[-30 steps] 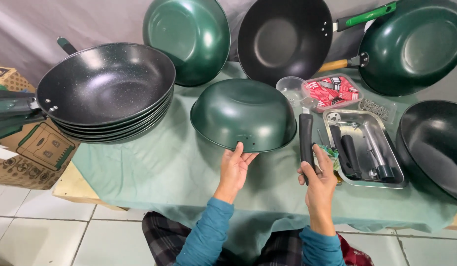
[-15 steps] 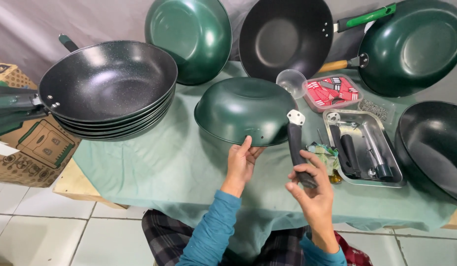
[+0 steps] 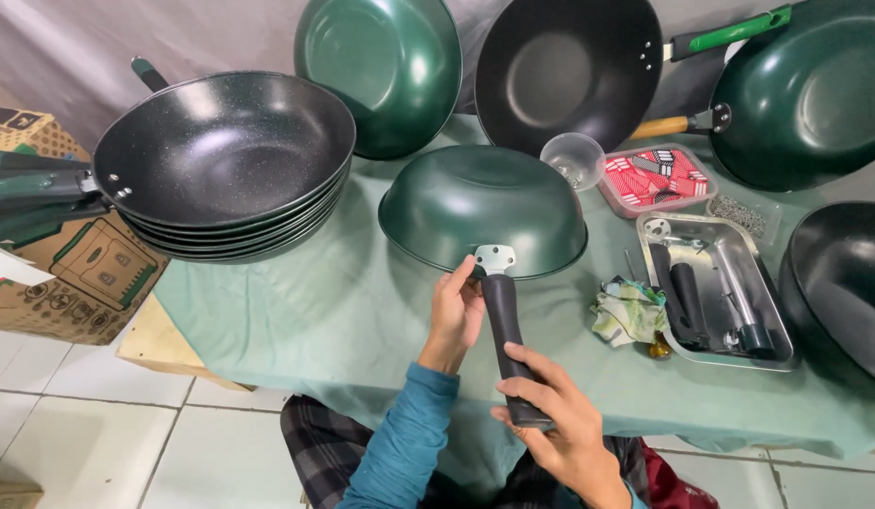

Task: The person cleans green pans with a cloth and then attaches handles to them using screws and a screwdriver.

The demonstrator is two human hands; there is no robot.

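Observation:
A green wok [image 3: 483,205] lies upside down on the green tablecloth [image 3: 343,311], without a handle. My right hand [image 3: 560,429] grips the lower end of a black pan handle [image 3: 505,325] with a silver metal bracket at its top. The bracket end rests against the near rim of the upturned wok. My left hand [image 3: 456,316] is beside the handle's upper part, fingers touching it near the bracket and the wok's rim.
A stack of several black woks [image 3: 225,155] sits at the left. More green and black woks [image 3: 569,71] lean at the back. A metal tray [image 3: 720,287] with handles and tools, a rag [image 3: 629,311], a red box [image 3: 656,176] lie right. A black wok [image 3: 838,287] sits at the far right.
My right hand brought the black handle leftward from beside the tray to the upturned wok's near rim. My left hand moved from the wok's edge onto the handle's upper part.

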